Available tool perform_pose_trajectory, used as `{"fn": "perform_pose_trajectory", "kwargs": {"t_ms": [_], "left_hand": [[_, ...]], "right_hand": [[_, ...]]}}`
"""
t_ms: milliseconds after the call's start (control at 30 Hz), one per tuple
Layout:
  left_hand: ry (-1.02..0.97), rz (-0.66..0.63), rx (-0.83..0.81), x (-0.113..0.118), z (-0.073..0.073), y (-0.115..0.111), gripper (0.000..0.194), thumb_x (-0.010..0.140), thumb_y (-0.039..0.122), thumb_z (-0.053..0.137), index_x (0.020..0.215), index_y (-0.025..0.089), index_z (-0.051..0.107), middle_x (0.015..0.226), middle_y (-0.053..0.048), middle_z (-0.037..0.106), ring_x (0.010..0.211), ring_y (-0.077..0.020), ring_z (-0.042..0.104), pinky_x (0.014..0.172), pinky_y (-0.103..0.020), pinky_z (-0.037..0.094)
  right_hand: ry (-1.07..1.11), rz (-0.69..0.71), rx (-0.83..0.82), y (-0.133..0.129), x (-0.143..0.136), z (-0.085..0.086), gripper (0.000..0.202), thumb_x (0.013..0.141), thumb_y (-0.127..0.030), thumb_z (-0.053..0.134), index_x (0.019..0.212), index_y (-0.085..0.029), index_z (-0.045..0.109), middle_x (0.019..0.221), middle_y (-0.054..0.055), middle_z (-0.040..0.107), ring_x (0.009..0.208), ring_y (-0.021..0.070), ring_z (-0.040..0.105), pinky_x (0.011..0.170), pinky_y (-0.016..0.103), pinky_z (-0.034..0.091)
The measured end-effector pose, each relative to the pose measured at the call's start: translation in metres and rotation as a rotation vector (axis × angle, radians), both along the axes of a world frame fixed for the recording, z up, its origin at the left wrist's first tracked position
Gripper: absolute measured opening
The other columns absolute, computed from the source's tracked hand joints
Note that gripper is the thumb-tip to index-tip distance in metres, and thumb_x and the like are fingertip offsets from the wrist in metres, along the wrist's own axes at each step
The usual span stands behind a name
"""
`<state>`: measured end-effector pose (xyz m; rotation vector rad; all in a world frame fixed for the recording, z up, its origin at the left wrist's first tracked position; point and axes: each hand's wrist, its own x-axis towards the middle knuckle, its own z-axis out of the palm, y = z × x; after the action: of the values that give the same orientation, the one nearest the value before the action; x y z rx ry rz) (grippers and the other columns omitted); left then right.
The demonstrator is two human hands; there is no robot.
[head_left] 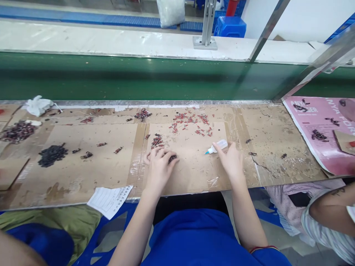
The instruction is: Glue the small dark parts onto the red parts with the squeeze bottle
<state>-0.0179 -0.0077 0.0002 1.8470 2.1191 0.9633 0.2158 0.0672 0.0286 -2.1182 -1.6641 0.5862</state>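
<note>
My right hand (232, 159) is closed around a small white squeeze bottle (220, 145), whose blue tip points left and slightly down. My left hand (161, 159) rests low over the cardboard, fingers curled, with a small dark part (172, 159) between thumb and forefinger. Exactly how it grips that part is partly hidden. Just beyond the left fingers lies a little pile of red and black parts (157, 141). Farther back, many loose red pieces (191, 119) are scattered between the two hands, and a darker red-black heap (142, 114) sits to their left.
Cardboard (191, 173) covers the bench before a green conveyor belt (124, 77). On the left are a black pile (52, 155), a large dark red heap (19, 131) and a paper sheet (109, 201) overhanging the edge. A pink poster (318, 122) lies right. People sit on both sides.
</note>
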Motion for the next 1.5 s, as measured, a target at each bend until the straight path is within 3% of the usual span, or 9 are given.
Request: {"fn": "perform_pose_trajectory", "kwargs": {"t_ms": [200,400,600,733,900,1000,1100,1300,1500], "left_hand": [[0.053,-0.082,-0.018,0.007,-0.009,-0.003,0.019,0.088,0.022,0.058,0.077,0.028,0.072,0.092,-0.007,0.073,0.107,-0.0315,0.052,0.092,-0.052,0.026],[-0.026,-0.056,-0.007,0.001,-0.016,0.007,0.023,0.091,0.024,0.051,0.08,0.027,0.071,0.089,-0.008,0.073,0.098,-0.028,0.054,0.087,-0.046,0.03],[-0.163,-0.14,-0.068,0.032,-0.014,0.007,0.025,0.092,0.026,0.051,0.077,0.026,0.071,0.085,-0.005,0.074,0.09,-0.0249,0.055,0.085,-0.043,0.03],[-0.156,-0.091,-0.036,0.047,-0.018,0.001,0.023,0.091,0.027,0.053,0.079,0.027,0.072,0.086,-0.006,0.073,0.095,-0.0263,0.054,0.088,-0.044,0.03],[-0.099,-0.022,-0.017,0.037,-0.021,-0.007,0.019,0.09,0.026,0.055,0.094,0.026,0.073,0.106,-0.01,0.071,0.104,-0.029,0.053,0.087,-0.044,0.033],[-0.12,-0.111,-0.033,0.029,-0.02,-0.008,0.02,0.088,0.022,0.058,0.103,0.027,0.071,0.112,-0.008,0.071,0.108,-0.0291,0.055,0.089,-0.044,0.033],[-0.15,-0.203,-0.041,0.028,-0.019,-0.006,0.022,0.087,0.017,0.059,0.101,0.028,0.071,0.102,-0.006,0.075,0.107,-0.0279,0.059,0.092,-0.045,0.032],[-0.225,-0.118,-0.056,0.03,-0.02,-0.003,0.016,0.081,0.022,0.067,0.095,0.026,0.072,0.086,-0.005,0.077,0.098,-0.0269,0.065,0.093,-0.047,0.033],[-0.271,-0.085,-0.096,0.03,-0.02,-0.002,0.012,0.079,0.019,0.07,0.089,0.026,0.073,0.085,-0.004,0.078,0.097,-0.0263,0.068,0.096,-0.049,0.032]], "right_hand": [[0.115,0.024,-0.01,0.012,-0.01,-0.008,0.043,0.07,-0.047,0.071,0.1,-0.017,0.059,0.081,0.012,0.071,0.085,0.0324,0.068,0.076,0.04,0.048],[0.819,0.045,-0.11,0.006,-0.004,-0.014,0.065,0.053,-0.039,0.081,0.108,-0.019,0.053,0.078,0.002,0.069,0.07,0.0206,0.066,0.062,0.032,0.052],[1.159,0.009,-0.057,-0.003,-0.004,-0.009,0.04,0.053,-0.045,0.08,0.079,-0.019,0.064,0.082,0.005,0.071,0.071,0.0182,0.065,0.056,0.027,0.051],[1.164,-0.046,0.011,-0.008,-0.007,-0.013,0.04,0.06,-0.056,0.071,0.073,-0.02,0.061,0.067,0.003,0.067,0.053,0.0141,0.057,0.042,0.024,0.041],[1.097,-0.073,0.063,-0.02,-0.012,-0.018,0.035,0.063,-0.051,0.071,0.067,-0.019,0.056,0.056,-0.001,0.058,0.043,0.0087,0.044,0.038,0.022,0.032],[1.023,-0.095,0.096,-0.029,-0.019,-0.02,0.033,0.062,-0.049,0.072,0.064,-0.02,0.056,0.055,-0.001,0.057,0.044,0.0098,0.044,0.041,0.024,0.034],[0.964,-0.116,0.151,-0.037,-0.027,-0.024,0.032,0.064,-0.048,0.071,0.062,-0.021,0.054,0.054,-0.002,0.055,0.046,0.0116,0.046,0.046,0.026,0.04],[0.911,-0.078,0.188,-0.045,-0.035,-0.031,0.029,0.068,-0.047,0.068,0.065,-0.021,0.057,0.058,-0.001,0.057,0.052,0.0144,0.051,0.051,0.029,0.044],[0.891,-0.004,0.175,-0.046,-0.038,-0.033,0.028,0.07,-0.045,0.069,0.068,-0.019,0.058,0.061,0.0,0.06,0.054,0.0147,0.054,0.053,0.028,0.046]]}}
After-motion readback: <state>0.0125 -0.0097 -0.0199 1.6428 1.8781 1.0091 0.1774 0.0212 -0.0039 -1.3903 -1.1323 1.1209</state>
